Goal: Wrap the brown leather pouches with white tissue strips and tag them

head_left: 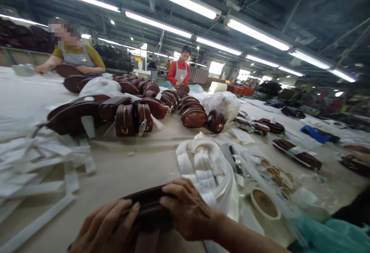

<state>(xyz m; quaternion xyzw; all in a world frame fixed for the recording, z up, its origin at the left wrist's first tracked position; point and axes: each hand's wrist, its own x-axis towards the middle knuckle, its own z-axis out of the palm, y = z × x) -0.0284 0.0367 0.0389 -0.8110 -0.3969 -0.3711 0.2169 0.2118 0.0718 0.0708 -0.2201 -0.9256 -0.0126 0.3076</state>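
A dark brown leather bag [153,210] is low in the head view, at the table's near edge. My left hand [108,226] grips its left end, fingers over the upper edge and thumb near the middle. Around its right end are the fingers of my right hand [187,206], pinching the top edge. A pale strip [147,241] hangs below the bag between my hands. Just beyond my right hand lies a pile of white bands [208,168]. The bag's underside is hidden by my hands.
White strips [52,164] lie at the left. Rows of brown bags [193,117] stand across the table [115,172]. A tape roll [265,203] and clear plastic are at the right. Two people [79,56] handle bags farther back; another hand [358,154] shows at the right edge.
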